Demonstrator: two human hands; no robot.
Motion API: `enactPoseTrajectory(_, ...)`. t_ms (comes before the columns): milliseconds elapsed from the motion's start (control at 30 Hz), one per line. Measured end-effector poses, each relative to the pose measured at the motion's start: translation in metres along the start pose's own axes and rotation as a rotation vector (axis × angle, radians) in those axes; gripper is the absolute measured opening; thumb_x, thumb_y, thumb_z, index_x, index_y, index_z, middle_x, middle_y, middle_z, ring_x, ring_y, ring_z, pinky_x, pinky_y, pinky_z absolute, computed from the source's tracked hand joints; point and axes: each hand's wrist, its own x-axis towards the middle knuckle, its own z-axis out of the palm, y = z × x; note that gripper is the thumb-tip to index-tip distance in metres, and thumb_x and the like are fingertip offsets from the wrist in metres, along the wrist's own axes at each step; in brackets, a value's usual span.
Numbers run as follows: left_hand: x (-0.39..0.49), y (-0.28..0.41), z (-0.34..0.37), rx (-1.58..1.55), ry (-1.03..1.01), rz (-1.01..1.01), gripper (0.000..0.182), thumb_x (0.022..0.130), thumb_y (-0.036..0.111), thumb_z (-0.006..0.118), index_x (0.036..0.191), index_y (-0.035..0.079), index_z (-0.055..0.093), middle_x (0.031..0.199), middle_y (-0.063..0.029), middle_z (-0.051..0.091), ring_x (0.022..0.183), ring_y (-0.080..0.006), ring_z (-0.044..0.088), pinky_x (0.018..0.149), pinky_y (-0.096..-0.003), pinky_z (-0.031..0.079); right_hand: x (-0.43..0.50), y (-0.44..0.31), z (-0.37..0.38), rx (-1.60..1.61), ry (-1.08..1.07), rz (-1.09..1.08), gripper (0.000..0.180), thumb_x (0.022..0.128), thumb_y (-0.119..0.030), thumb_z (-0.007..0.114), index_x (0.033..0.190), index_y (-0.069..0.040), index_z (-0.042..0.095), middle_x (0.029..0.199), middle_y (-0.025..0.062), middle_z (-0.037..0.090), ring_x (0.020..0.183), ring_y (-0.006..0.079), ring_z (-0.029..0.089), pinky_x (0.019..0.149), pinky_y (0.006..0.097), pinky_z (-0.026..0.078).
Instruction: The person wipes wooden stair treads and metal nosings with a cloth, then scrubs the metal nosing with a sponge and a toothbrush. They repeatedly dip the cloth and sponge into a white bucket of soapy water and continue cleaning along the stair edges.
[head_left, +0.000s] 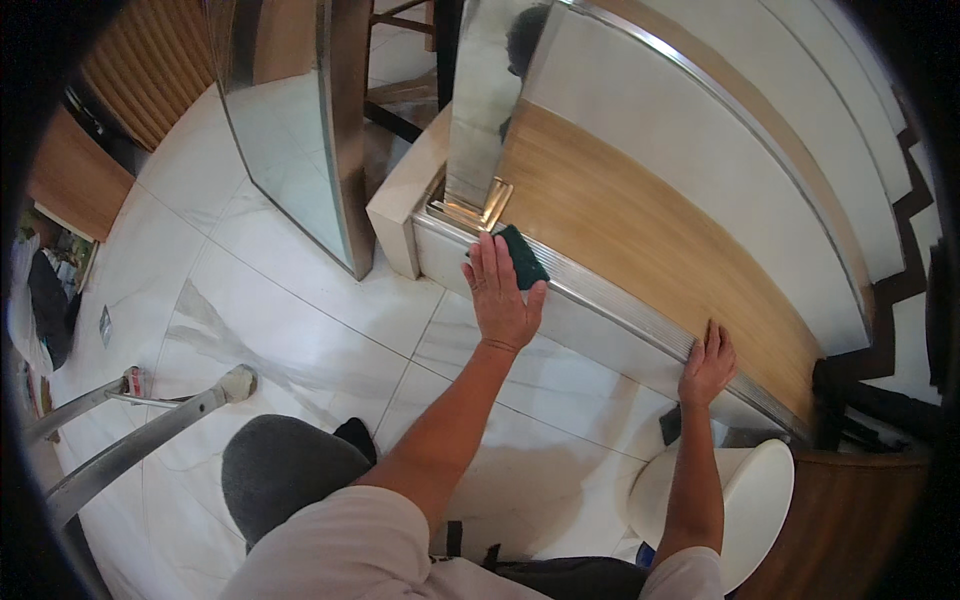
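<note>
My left hand (500, 300) presses a dark green scouring pad (523, 259) against the ribbed metal nosing (600, 289) along the front edge of a wooden stair tread (637, 221). The fingers lie over the pad's left side, and the thumb is at its lower right corner. Just beyond the pad stands a mirror-like metal post (480, 112) with a shiny gold-toned base (480, 214). Farther right along the same step, my right hand (709, 369) rests on the nosing, fingertips on the wood, holding nothing that I can see.
A white rounded bucket-like object (761, 517) stands below my right forearm. Metal ladder legs (150, 435) stand on the marble-patterned tile floor (315, 330) at left. A glass panel (285, 150) with a metal edge rises left of the step. More stairs (675, 142) climb behind the tread.
</note>
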Motion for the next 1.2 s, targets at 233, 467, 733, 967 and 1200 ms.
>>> enactPoseTrajectory(233, -0.055, 0.070, 0.032, -0.102, -0.427, 0.169, 0.071, 0.089, 0.028, 0.049, 0.141, -0.008, 0.016, 0.147, -0.0306, 0.013, 0.137, -0.0446, 0.013, 0.111, -0.0539, 0.010, 0.003, 0.003, -0.002, 0.030, 0.010, -0.023, 0.046, 0.091, -0.033, 0.043, 0.131, -0.011, 0.049, 0.128, 0.0187, 0.047, 0.118, 0.0327, 0.042, 0.102, 0.0476, 0.025)
enactPoseTrajectory(467, 0.022, -0.001, 0.019, -0.393, 0.291, -0.657, 0.076, 0.096, 0.033, 0.036, 0.138, -0.013, -0.009, 0.146, -0.0333, -0.009, 0.138, -0.0435, -0.005, 0.113, -0.0481, 0.000, -0.001, 0.009, 0.004, 0.030, 0.053, -0.038, 0.046, 0.091, -0.033, 0.043, 0.131, -0.011, 0.050, 0.127, 0.0182, 0.049, 0.119, 0.0321, 0.042, 0.102, 0.0471, 0.025)
enactPoseTrajectory(733, -0.031, 0.066, 0.040, -0.115, 0.077, -0.477, 0.090, 0.090, 0.041, 0.050, 0.137, -0.018, 0.001, 0.141, -0.0412, 0.003, 0.133, -0.0510, 0.010, 0.109, -0.0534, 0.012, 0.001, 0.008, 0.003, 0.024, 0.028, -0.031, 0.046, 0.089, -0.030, 0.045, 0.130, -0.010, 0.050, 0.128, 0.0170, 0.049, 0.118, 0.0317, 0.044, 0.103, 0.0470, 0.025)
enactPoseTrajectory(967, 0.046, 0.007, -0.002, -0.097, 0.294, -0.787, 0.089, 0.092, 0.049, 0.044, 0.136, -0.018, 0.006, 0.142, -0.0358, 0.009, 0.130, -0.0469, 0.019, 0.106, -0.0524, 0.018, -0.002, 0.009, 0.002, 0.013, 0.045, -0.038, 0.045, 0.089, -0.028, 0.044, 0.130, -0.009, 0.051, 0.129, 0.0150, 0.049, 0.119, 0.0300, 0.044, 0.102, 0.0454, 0.026)
enactPoseTrajectory(1200, 0.014, 0.058, 0.007, -0.370, 0.206, -0.591, 0.085, 0.095, 0.043, 0.042, 0.139, -0.013, -0.004, 0.146, -0.0338, -0.003, 0.136, -0.0460, 0.004, 0.110, -0.0506, 0.006, 0.002, 0.006, 0.003, 0.010, 0.065, -0.044, 0.046, 0.087, -0.027, 0.046, 0.130, -0.011, 0.050, 0.128, 0.0152, 0.049, 0.117, 0.0304, 0.045, 0.100, 0.0461, 0.028)
